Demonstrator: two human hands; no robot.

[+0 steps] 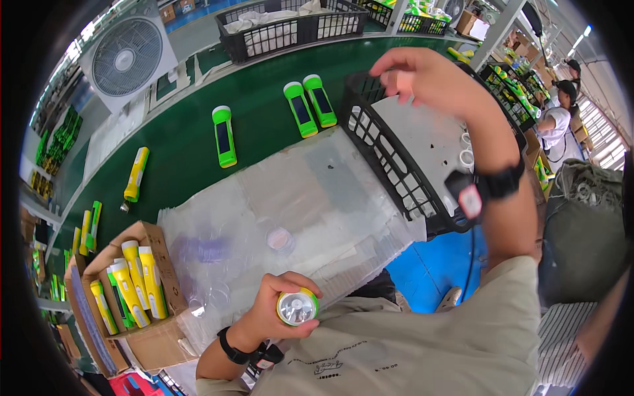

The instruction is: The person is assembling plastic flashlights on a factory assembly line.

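Note:
My left hand (282,309), low in front of my body, is wrapped around a flashlight (297,307). Its round clear lens and silver reflector face up, with a yellow and green rim; the rest of the body is hidden. Over the far end of a black plastic crate (386,165) is my right hand (419,76), slightly blurred, fingers bent and apart, with nothing visible in them. White rings (466,158) lie on the crate's pale lining. A clear round disc (280,239) rests on the plastic-covered work surface (310,191) ahead of my left hand.
Green flashlights with dark panels (224,136) and a yellow one (137,174) lie on the green conveyor belt (257,119). At left, a cardboard box (173,290) holds several yellow and green flashlights. A fan (125,59) and another black crate (290,33) stand beyond; people (561,112) are at right.

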